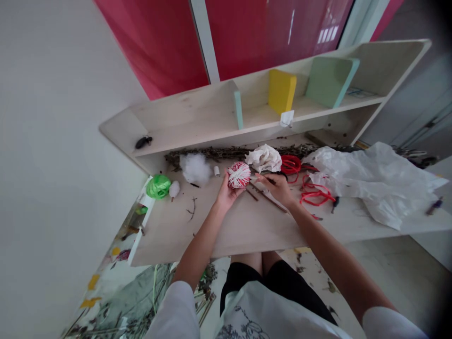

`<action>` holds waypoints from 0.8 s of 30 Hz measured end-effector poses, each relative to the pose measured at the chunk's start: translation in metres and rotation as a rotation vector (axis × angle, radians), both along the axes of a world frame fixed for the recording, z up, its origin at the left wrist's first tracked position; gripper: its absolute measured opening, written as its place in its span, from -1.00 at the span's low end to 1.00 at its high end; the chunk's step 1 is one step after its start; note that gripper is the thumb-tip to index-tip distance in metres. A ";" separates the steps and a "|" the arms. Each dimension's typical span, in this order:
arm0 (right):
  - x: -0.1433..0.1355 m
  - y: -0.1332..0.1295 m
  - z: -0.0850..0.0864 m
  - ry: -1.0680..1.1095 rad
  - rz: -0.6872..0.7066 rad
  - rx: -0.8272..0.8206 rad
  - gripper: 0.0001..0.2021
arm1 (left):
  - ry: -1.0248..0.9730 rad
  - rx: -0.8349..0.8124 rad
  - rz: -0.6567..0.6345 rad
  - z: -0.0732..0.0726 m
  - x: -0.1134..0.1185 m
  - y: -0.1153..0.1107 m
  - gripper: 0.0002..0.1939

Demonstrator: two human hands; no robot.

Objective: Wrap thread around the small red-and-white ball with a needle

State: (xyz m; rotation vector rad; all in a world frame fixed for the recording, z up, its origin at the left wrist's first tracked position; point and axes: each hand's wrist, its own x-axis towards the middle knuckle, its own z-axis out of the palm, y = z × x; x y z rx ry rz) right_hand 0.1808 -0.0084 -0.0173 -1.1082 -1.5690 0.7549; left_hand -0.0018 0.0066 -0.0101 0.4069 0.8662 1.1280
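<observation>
My left hand [228,194] cradles a ball of red and white yarn [239,175] above the desk, its fingers curled around the lower left side. White strands cross over the ball's front. From the right, my right hand [277,187] is closed on a slim tool with a dark handle [271,181], whose thin pale tip points at the ball. Fingers hide most of this tool, so its exact kind is unclear. Below and between the hands, brown sticks [268,197] lie on the desk. Just behind the ball is a crumpled white cloth or paper [264,158].
White fluff [196,168], a small white spool [216,171] and a green ball [158,187] are on the left. Red cord [316,193] and a plastic bag [374,176] lie right. Dried twigs [222,153] line the back beneath a shelf [197,134].
</observation>
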 end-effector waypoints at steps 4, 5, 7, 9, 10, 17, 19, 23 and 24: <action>-0.002 -0.001 0.001 -0.023 0.052 -0.034 -0.51 | -0.088 -0.035 -0.066 0.002 0.000 -0.001 -0.41; -0.002 -0.001 0.001 -0.025 0.061 -0.041 -0.51 | -0.108 -0.046 -0.083 0.003 0.000 -0.001 -0.41; -0.002 -0.001 0.000 -0.018 0.062 -0.049 -0.51 | -0.140 -0.069 -0.107 0.005 -0.001 -0.002 -0.42; -0.002 0.000 0.000 -0.012 0.068 -0.050 -0.52 | -0.160 -0.089 -0.132 0.006 -0.002 -0.002 -0.42; -0.002 0.000 0.000 -0.008 0.073 -0.048 -0.53 | -0.167 -0.095 -0.147 0.007 -0.002 -0.002 -0.42; -0.006 -0.004 0.003 -0.007 0.113 -0.040 -0.53 | -0.178 -0.120 -0.267 0.004 -0.007 -0.001 -0.41; -0.007 -0.005 0.005 0.002 0.121 -0.035 -0.53 | -0.152 -0.116 -0.301 -0.001 -0.009 0.000 -0.40; -0.007 -0.008 0.008 0.027 0.160 -0.044 -0.52 | -0.072 -0.083 -0.333 -0.012 -0.006 0.000 -0.46; -0.007 -0.009 0.009 0.035 0.165 -0.047 -0.52 | -0.053 -0.067 -0.330 -0.015 -0.005 0.000 -0.50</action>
